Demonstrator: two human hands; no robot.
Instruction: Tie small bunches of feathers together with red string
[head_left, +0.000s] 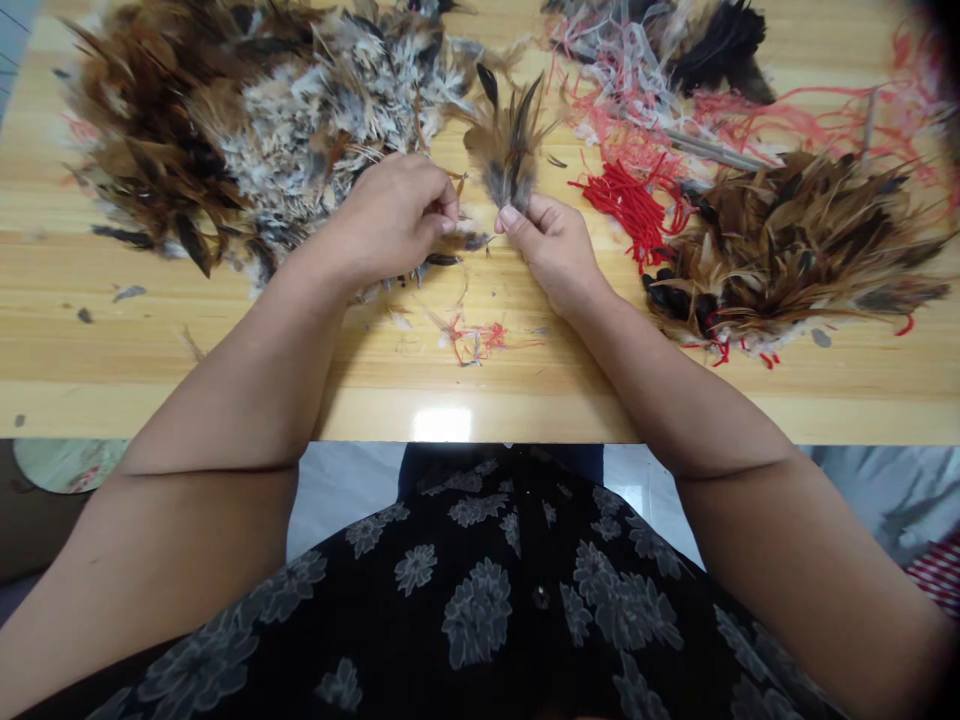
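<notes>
My right hand [553, 245] pinches a small bunch of brown and black feathers [511, 145] at its base, with the tips pointing away from me. My left hand [401, 212] is closed at the near right edge of a large pile of loose feathers [292, 130], brown on the left and grey-white in the middle. Its fingertips are pressed together, and whatever is between them is too small or hidden to name. A few loose feathers lie on the table just under and beside the left fingers.
Cut red strings [630, 208] lie right of my right hand, next to a heap of brown feather bunches [795, 245]. Behind are tangled pink and white strings [615, 60] and black feathers [724, 50]. Thread scraps [480, 340] lie near the edge of the wooden table [375, 400].
</notes>
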